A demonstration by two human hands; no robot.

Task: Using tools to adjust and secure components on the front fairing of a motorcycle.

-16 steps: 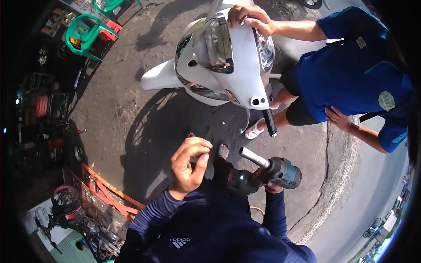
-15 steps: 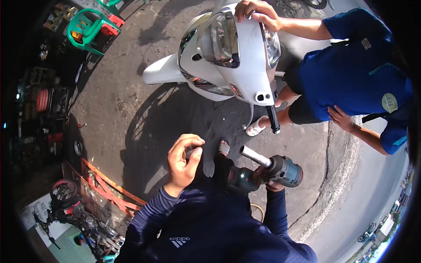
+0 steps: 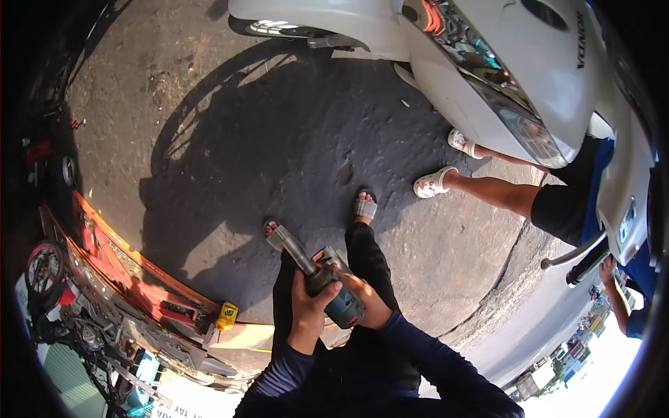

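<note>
Both of my hands are on a cordless impact wrench [image 3: 343, 306] with a dark and teal body, in front of my legs. A long metal socket [image 3: 296, 251] sticks out of its nose, pointing away and to the left. My left hand [image 3: 305, 313] wraps round the nose end, thumb across the top. My right hand [image 3: 371, 304] is closed on the wrench from the other side; its fingers are partly hidden behind the tool. The wrench's grip is mostly covered by the hands.
A white scooter [image 3: 467, 118] stands ahead to the right. Beside it, another person wears white clogs [image 3: 432, 182]; their hand [image 3: 609, 272] is near the handlebar grip. An orange-red metal frame [image 3: 125, 251] lies at left, with a yellow bottle [image 3: 226, 315] by its end.
The wrench has come from the right to the middle. My left hand, empty before, now grips its nose. The view has tilted down, and the scooter appears higher and farther right.
</note>
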